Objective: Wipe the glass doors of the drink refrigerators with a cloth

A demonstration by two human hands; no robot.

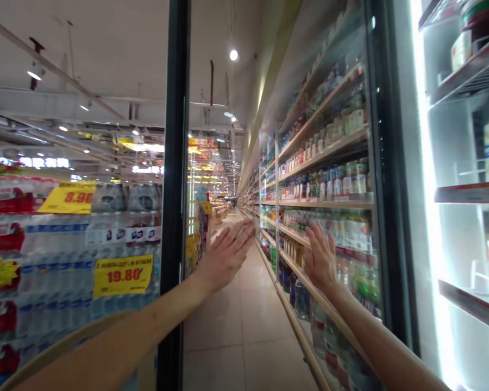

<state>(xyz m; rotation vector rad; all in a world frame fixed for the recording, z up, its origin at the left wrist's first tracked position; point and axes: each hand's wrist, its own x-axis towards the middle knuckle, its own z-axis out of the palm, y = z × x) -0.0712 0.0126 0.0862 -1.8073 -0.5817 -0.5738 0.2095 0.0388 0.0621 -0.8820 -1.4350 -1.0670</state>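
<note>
Both my arms reach forward at chest height. My left hand (226, 255) is held flat with its fingers stretched out, and it holds nothing. My right hand (320, 259) is also flat and open, palm forward. Both hands seem to lie against a glass cooler door (269, 65) whose black edge (175, 163) runs top to bottom on the left. I cannot tell for sure whether the palms touch the glass. Through the glass I see bottles and jars on long shelves (326, 203).
The lit cooler interior (464, 190) with jars and cans on its racks is at the right. Stacked packs of bottled water (65, 271) with yellow price signs stand at the left. A long tiled aisle (244, 304) runs ahead. A tan curved rim (61, 342) shows at lower left.
</note>
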